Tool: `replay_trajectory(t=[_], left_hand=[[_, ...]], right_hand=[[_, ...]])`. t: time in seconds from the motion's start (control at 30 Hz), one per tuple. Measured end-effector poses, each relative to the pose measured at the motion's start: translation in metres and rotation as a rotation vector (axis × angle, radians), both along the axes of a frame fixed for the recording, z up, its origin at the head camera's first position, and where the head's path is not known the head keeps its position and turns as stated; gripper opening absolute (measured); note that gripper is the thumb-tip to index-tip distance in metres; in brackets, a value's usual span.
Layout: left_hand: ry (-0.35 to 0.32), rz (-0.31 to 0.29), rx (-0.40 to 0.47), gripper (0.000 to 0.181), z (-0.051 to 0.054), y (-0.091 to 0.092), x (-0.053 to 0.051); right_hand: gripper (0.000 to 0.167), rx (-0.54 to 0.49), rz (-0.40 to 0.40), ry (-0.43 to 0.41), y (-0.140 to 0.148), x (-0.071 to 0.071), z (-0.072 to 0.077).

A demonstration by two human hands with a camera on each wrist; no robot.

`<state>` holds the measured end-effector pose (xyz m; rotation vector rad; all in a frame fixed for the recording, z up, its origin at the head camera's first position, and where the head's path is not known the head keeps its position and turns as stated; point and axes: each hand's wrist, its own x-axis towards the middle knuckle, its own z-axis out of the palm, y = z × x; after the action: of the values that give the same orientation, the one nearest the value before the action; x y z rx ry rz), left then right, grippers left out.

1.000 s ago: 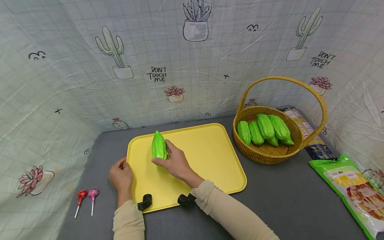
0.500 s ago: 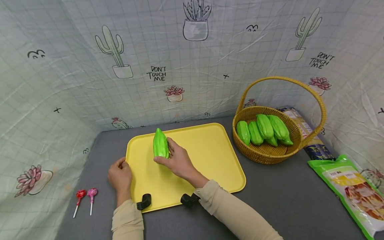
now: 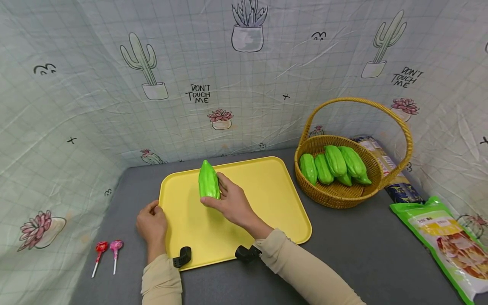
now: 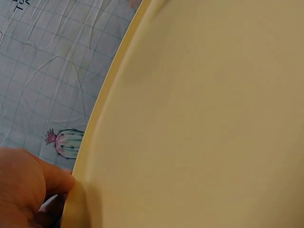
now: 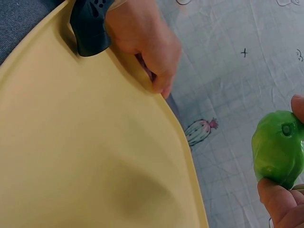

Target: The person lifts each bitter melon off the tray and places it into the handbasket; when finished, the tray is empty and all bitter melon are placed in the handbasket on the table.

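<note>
In the head view, my right hand [image 3: 232, 202] grips a green ridged fruit [image 3: 208, 181], shaped like a papaya, above the yellow tray [image 3: 263, 203]. Its pointed tip faces up and away from me. The right wrist view shows the blunt stem end of this fruit [image 5: 275, 147] between thumb and fingers, only partly in frame. My left hand [image 3: 152, 224] pinches the tray's left rim. Close up in the left wrist view, the left hand [image 4: 28, 185] has its fingertips on that rim [image 4: 78, 190].
A wicker basket [image 3: 324, 197] with a tall handle holds several similar green fruits [image 3: 335, 161] at the right. Behind it lies a blue-and-tan packet [image 3: 400, 186], with a green-edged food bag [image 3: 446, 241] nearer. Two lollipops [image 3: 101, 246] lie on the grey table at left.
My right hand has drifted slightly right and away from me, carrying the green fruit with it. The left hand stays at the tray's rim.
</note>
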<state>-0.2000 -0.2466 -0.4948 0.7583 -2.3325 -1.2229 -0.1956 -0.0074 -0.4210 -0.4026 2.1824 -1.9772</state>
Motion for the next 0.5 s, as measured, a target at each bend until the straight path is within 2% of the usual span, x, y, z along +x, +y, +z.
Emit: replay_trajectory(t=[0.27, 0.5], left_hand=[[0.020, 0.004, -0.012, 0.035, -0.001, 0.000, -0.001], [0.012, 0.001, -0.012, 0.035, -0.001, 0.000, -0.001]], right_hand=[[0.090, -0.026, 0.000, -0.003, 0.008, 0.002, 0.004], [0.091, -0.033, -0.017, -0.005, 0.017, 0.003, 0.006]])
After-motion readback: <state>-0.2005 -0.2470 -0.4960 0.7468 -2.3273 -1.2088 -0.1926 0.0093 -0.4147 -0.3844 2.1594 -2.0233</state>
